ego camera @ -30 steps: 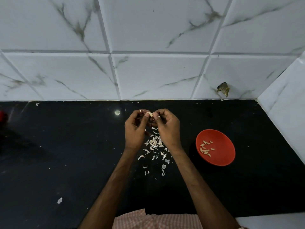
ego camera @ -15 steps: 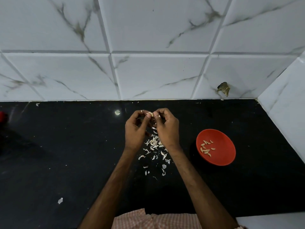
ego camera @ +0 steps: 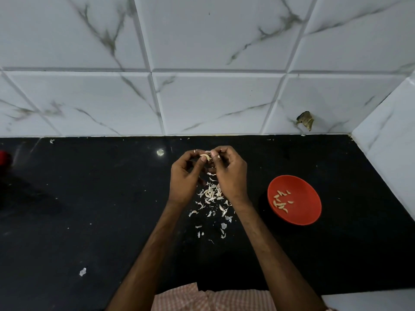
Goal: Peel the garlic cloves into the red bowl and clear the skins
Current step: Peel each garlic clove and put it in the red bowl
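Pinching one pale garlic clove (ego camera: 205,156) between them, the left hand (ego camera: 184,178) and right hand (ego camera: 229,173) meet at the centre of the frame, raised over the black counter (ego camera: 89,198) near the tiled wall. Both hands are curled, thumb and forefinger tips closed on the clove and the other fingers tucked in. The clove is curved and lies roughly left to right, its left end under the left thumb and its right end at the right thumb; whether skin clings to it is too small to tell. Loose skins (ego camera: 211,196) are scattered on the counter just below the hands. The red bowl (ego camera: 305,198), with a few peeled cloves (ego camera: 280,202) inside, sits to the right and lower in the frame, well apart from the clove. The right hand is nearer the bowl, so it looks the better placed to carry the clove there
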